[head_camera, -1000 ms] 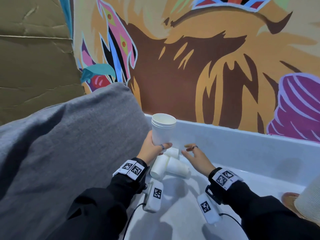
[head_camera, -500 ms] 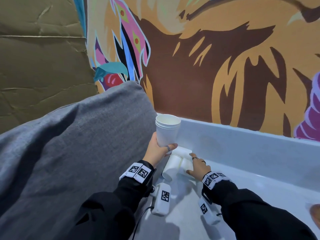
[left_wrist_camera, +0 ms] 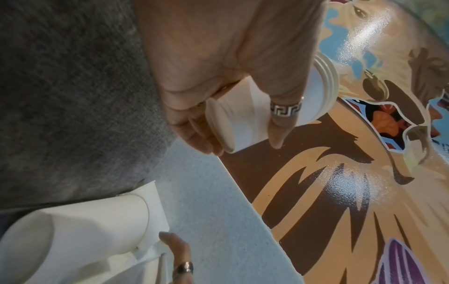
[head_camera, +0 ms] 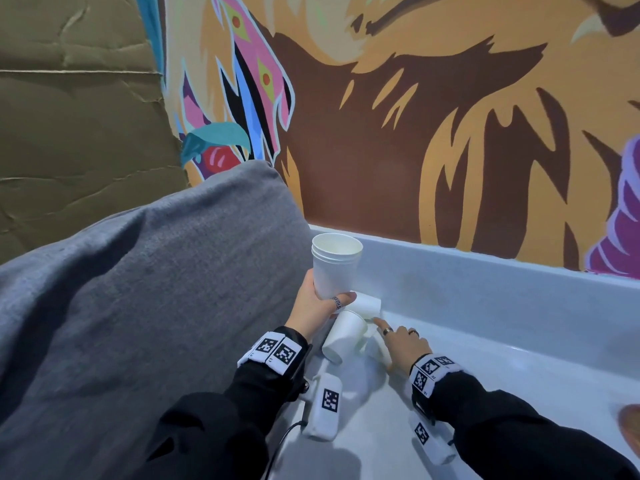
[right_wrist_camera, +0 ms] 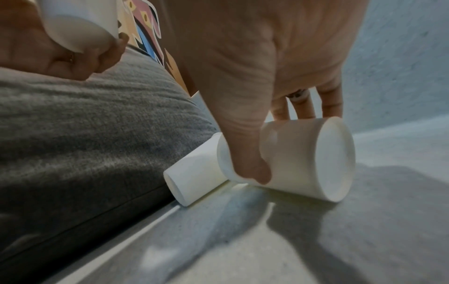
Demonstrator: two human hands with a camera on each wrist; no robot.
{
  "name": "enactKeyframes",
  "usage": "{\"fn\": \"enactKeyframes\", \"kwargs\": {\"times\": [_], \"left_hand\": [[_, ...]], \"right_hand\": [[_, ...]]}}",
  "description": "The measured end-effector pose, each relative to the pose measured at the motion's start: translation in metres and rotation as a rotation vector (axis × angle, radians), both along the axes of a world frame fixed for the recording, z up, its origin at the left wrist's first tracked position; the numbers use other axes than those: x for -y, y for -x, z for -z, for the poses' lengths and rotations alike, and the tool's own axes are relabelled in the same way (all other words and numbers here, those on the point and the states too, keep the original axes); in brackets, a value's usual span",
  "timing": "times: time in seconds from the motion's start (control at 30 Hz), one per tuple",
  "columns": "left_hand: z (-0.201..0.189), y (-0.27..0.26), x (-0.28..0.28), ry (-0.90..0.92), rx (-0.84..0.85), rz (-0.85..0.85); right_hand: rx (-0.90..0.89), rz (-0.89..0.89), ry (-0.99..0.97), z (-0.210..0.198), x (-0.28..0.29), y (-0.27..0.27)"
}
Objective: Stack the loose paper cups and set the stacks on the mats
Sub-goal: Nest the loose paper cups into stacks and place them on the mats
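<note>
My left hand (head_camera: 327, 299) grips an upright stack of white paper cups (head_camera: 336, 268) near its base, thumb in front, above the counter's left end. In the left wrist view the stack (left_wrist_camera: 243, 119) sits between thumb and fingers. Loose cups lie on their sides just below: one (head_camera: 344, 336) against the cushion, one (head_camera: 367, 303) by the back ledge. My right hand (head_camera: 388, 336) reaches down onto a third; the right wrist view shows thumb and fingers pinching this lying cup (right_wrist_camera: 303, 159), with another cup (right_wrist_camera: 194, 173) behind it.
A large grey cushion (head_camera: 156, 306) fills the left side and touches the cups. The pale counter (head_camera: 502, 375) runs right, with a raised ledge (head_camera: 485, 271) below the painted wall (head_camera: 415, 133). A brown rounded edge (head_camera: 630, 424) shows at far right.
My right hand has dropped from hovering open over the lying cups to gripping one of them. The left hand keeps the stack in about the same place.
</note>
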State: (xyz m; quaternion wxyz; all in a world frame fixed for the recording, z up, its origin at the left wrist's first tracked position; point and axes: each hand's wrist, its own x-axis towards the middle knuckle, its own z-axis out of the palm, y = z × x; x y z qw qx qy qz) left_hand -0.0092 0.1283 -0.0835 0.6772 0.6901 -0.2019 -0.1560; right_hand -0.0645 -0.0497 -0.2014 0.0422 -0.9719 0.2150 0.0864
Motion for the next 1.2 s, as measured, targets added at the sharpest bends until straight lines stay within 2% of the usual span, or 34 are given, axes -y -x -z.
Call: {"fn": "enactKeyframes", "kwargs": {"times": [0.13, 0.2, 0.27, 0.33, 0.43, 0.53, 0.63, 0.73, 0.83, 1.0, 1.07, 1.13, 1.2], "left_hand": [[0.000, 0.003, 0.001, -0.008, 0.001, 0.014], [-0.001, 0.004, 0.001, -0.004, -0.004, 0.016], [-0.002, 0.006, 0.002, 0.004, -0.007, 0.021], [-0.002, 0.007, 0.001, 0.007, -0.004, 0.029], [-0.001, 0.010, 0.001, -0.001, -0.007, 0.039], [0.000, 0.014, 0.004, -0.016, 0.000, 0.048], [0.001, 0.019, 0.008, -0.039, -0.007, 0.070], [0.001, 0.023, 0.011, -0.074, 0.007, 0.099], [0.000, 0.027, 0.010, -0.116, 0.040, 0.138], [-0.005, 0.027, 0.008, -0.098, 0.042, 0.130], [-0.006, 0.024, 0.005, -0.076, 0.032, 0.114], [-0.005, 0.022, 0.002, -0.068, 0.027, 0.099], [-0.004, 0.021, -0.001, -0.061, 0.022, 0.093]], "right_hand": [[-0.062, 0.017, -0.049, -0.002, 0.013, 0.018], [0.011, 0.049, -0.160, -0.007, 0.021, 0.027], [0.230, 0.102, -0.335, -0.017, 0.028, 0.032], [0.572, 0.132, -0.523, -0.033, 0.034, 0.033], [1.019, 0.124, -0.672, -0.070, 0.033, 0.031], [1.308, 0.010, -0.845, -0.117, 0.018, 0.032], [1.450, -0.082, -0.891, -0.159, -0.003, 0.035], [1.488, -0.177, -0.924, -0.180, -0.023, 0.036], [1.426, -0.237, -0.943, -0.181, -0.036, 0.035], [1.012, -0.274, -0.918, -0.165, -0.041, 0.032], [0.908, -0.293, -0.905, -0.158, -0.039, 0.032], [0.888, -0.255, -0.914, -0.148, -0.035, 0.031], [0.935, -0.133, -0.950, -0.134, -0.027, 0.027]]}}
